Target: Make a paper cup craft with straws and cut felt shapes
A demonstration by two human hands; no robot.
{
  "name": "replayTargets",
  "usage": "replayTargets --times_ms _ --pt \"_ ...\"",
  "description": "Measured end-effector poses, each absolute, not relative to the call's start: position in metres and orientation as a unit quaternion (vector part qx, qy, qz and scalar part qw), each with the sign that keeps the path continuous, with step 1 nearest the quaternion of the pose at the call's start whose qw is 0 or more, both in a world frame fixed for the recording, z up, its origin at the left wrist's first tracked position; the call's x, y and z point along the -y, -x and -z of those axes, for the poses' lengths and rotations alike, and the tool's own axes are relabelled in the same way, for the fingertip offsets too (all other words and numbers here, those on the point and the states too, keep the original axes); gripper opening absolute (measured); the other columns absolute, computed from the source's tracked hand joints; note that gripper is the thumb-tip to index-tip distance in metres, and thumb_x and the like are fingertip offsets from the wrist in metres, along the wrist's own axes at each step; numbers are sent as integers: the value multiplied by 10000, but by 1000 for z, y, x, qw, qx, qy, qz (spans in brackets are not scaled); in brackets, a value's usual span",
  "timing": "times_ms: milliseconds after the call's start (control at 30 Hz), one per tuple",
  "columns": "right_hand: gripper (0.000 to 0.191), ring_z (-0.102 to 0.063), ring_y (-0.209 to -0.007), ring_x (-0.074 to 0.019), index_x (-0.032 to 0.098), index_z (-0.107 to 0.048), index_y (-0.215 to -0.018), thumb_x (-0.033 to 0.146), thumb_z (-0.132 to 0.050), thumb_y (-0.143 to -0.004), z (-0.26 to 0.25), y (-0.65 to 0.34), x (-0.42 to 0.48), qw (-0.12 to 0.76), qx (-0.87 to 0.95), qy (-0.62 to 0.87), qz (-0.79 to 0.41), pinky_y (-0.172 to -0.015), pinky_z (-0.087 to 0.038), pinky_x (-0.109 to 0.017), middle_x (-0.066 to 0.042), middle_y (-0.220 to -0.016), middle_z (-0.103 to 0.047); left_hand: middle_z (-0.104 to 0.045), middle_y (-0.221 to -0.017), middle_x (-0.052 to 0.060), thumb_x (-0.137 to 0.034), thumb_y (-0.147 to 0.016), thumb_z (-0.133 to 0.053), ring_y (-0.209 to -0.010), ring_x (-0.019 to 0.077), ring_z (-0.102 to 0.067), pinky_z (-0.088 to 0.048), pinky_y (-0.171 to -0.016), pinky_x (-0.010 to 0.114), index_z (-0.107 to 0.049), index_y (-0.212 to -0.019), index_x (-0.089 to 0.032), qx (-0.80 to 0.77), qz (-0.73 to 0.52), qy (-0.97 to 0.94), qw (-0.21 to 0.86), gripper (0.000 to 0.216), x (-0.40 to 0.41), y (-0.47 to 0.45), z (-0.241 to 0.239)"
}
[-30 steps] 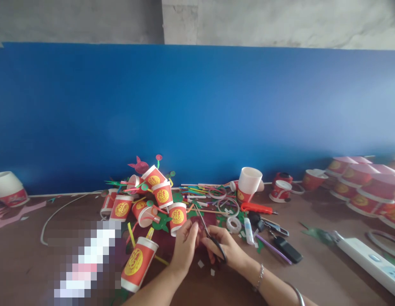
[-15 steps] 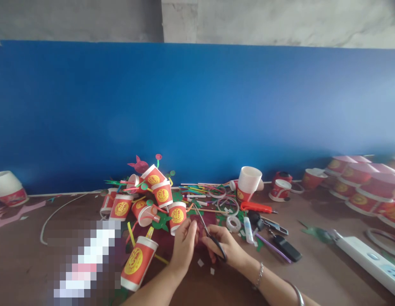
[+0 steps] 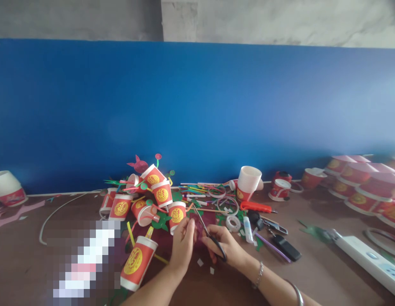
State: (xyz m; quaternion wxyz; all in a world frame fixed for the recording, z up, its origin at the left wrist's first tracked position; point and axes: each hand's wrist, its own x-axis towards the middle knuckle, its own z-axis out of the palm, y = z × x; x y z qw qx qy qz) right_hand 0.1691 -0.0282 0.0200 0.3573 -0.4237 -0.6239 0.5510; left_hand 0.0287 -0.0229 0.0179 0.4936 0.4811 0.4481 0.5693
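Note:
My right hand point(image 3: 227, 246) is closed round the black handles of a pair of scissors point(image 3: 203, 222), whose blades point up and to the left. Just left of it, my left hand point(image 3: 183, 243) pinches a piece of dark red paper point(image 3: 200, 231), mostly hidden between the hands. The scissor blades lie close to this paper; I cannot tell whether they touch it. Beside my left wrist a red and white paper cup point(image 3: 139, 263) with a yellow emblem lies tilted. Small white scraps point(image 3: 200, 262) are on the table below my hands.
Several decorated paper cups point(image 3: 162, 193) are heaped behind my left hand. Further right are stacked white cups point(image 3: 249, 178), a roll of tape point(image 3: 233, 223), a glue tube point(image 3: 248, 230), an orange cutter point(image 3: 256, 207) and keys with a black fob point(image 3: 285, 247). A power strip point(image 3: 369, 263) lies far right.
My left hand has shifted very slightly left, its fingers a little further from the scissors. The right hand and scissors stay almost in place.

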Motion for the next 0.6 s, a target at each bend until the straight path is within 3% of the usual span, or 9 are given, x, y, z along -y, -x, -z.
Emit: replayTargets --times_ms 600 --pt "384 -419 -322 -65 191 -433 -638 481 -659 -748 -18 -170 27 348 628 423 -553 -342 -288 -167 64 -406 -502 -358 -495 -58 -611 -783 -524 -474 97 -332 -281 -467 225 -383 -574 -210 -462 -585 -464 479 474 21 -27 -14"
